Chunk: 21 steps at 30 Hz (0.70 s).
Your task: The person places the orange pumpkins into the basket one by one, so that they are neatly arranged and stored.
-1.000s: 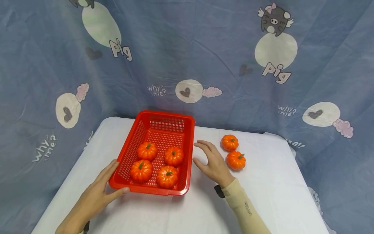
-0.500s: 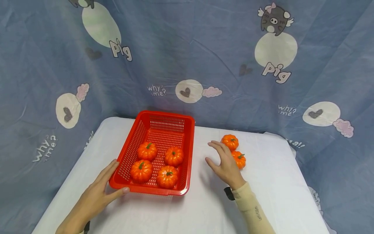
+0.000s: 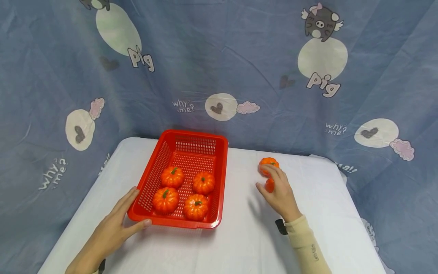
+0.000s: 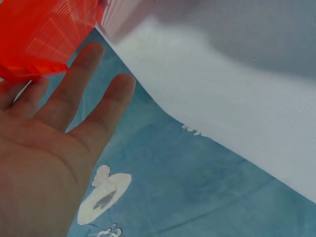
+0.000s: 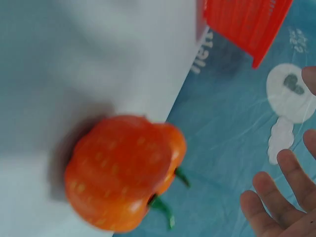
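Note:
A red mesh basket (image 3: 194, 134) on the white table holds several small orange pumpkins (image 3: 172, 177). My left hand (image 3: 124, 215) rests flat against the basket's near-left corner, thumb along the front rim; in the left wrist view its straight fingers (image 4: 74, 84) touch the basket (image 4: 44, 34). Two more pumpkins lie on the table to the right. The far one (image 3: 268, 163) is in plain sight. The near one (image 3: 269, 185) is mostly covered by my right hand (image 3: 276, 187), which hovers over it. The right wrist view shows the pumpkins (image 5: 123, 168) with my spread fingers (image 5: 276, 197) apart from them.
The table (image 3: 239, 243) is covered in a white cloth, with its far edge just behind the basket and the pumpkins. A blue cartoon-print curtain (image 3: 219, 68) hangs behind and drapes down both sides.
My right hand has moved right, away from the basket's side, and now covers the nearer loose pumpkin. The left hand and the basket have stayed put.

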Tool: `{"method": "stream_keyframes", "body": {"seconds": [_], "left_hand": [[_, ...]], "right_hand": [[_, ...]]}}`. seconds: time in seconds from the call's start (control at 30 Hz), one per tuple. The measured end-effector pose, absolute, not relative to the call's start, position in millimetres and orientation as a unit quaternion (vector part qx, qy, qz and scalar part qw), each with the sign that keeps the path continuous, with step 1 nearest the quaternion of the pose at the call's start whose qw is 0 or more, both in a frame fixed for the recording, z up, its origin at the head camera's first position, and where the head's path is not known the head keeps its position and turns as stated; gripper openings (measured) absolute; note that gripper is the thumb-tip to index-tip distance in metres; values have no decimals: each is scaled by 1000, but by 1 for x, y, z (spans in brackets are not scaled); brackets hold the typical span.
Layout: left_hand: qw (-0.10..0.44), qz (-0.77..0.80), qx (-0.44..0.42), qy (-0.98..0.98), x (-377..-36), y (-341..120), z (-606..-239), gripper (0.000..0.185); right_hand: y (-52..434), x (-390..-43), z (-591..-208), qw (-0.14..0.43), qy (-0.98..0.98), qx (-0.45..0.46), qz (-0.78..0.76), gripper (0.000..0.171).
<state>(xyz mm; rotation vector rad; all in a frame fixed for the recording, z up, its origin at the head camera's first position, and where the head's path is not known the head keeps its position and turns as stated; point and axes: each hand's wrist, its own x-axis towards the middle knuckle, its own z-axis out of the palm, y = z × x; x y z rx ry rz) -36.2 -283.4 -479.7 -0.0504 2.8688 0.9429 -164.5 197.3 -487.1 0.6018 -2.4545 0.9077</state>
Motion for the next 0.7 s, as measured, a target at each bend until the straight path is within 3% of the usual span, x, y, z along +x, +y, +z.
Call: {"method": "stream_keyframes", "body": {"seconds": [0.7], "left_hand": [[46,314,-3,948,-36,-285,-483,111]], "right_hand": [[260,-163,-508,171,-921,113,332,75]]}}
